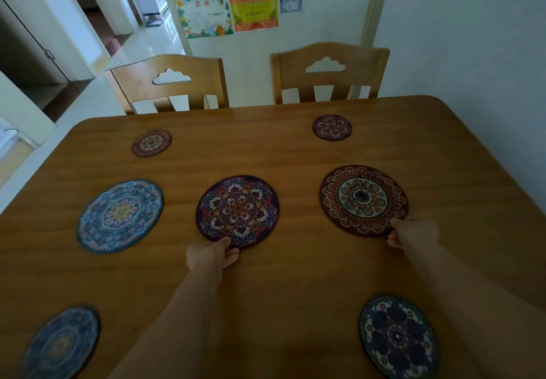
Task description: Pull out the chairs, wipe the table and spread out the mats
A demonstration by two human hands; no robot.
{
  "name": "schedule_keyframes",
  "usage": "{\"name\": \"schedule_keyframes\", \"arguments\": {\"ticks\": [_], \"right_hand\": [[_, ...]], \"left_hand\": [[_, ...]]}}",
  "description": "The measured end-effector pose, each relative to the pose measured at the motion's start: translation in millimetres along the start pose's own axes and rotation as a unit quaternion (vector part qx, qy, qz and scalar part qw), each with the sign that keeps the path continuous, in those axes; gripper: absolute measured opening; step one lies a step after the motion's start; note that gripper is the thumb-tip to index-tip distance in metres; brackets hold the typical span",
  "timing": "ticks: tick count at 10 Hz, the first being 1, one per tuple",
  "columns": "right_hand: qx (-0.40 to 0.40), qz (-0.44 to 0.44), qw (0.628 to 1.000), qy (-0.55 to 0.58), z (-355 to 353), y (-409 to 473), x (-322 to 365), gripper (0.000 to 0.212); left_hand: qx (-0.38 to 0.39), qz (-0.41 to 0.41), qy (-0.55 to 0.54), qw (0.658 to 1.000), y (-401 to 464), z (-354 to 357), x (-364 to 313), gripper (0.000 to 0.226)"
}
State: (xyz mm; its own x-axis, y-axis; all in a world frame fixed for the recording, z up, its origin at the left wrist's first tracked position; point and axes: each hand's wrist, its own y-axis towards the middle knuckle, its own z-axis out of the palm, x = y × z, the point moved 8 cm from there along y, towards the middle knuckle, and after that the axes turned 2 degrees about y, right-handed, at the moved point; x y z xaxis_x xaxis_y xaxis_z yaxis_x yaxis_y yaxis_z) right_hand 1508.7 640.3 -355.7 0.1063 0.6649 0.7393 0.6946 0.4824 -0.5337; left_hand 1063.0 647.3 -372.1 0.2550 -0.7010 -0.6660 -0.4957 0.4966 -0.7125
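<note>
Several round patterned mats lie spread on the wooden table [295, 154]. My left hand [211, 254] pinches the near edge of the purple mat [237, 210] in the middle. My right hand [413, 234] pinches the near right edge of the red and white mat [363, 200]. A blue mat [119, 216] lies at the left. Two small mats [151, 143] [332, 127] sit near the far edge. Two more mats lie close to me, a dark blue one [62, 346] at the left and a green-rimmed one [399, 337] at the right.
Two wooden chairs [171, 83] [328, 74] stand at the table's far side, backs against its edge. Behind them is a white wall with colourful certificates [254, 9]. A tiled hallway [141, 44] opens at the far left. A white wall runs along the right.
</note>
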Motion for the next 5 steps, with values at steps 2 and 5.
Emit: {"name": "schedule_keyframes", "arguments": {"ticks": [2,5], "right_hand": [[0.027,0.025,0.999,0.001,6,8,-7,0.008],[0.041,0.004,0.999,-0.016,-18,-31,-26,0.016]], "left_hand": [[0.027,-0.011,-0.011,0.999,-8,6,7,0.019],[0.046,-0.012,0.019,0.999,-41,-29,13,0.023]]}}
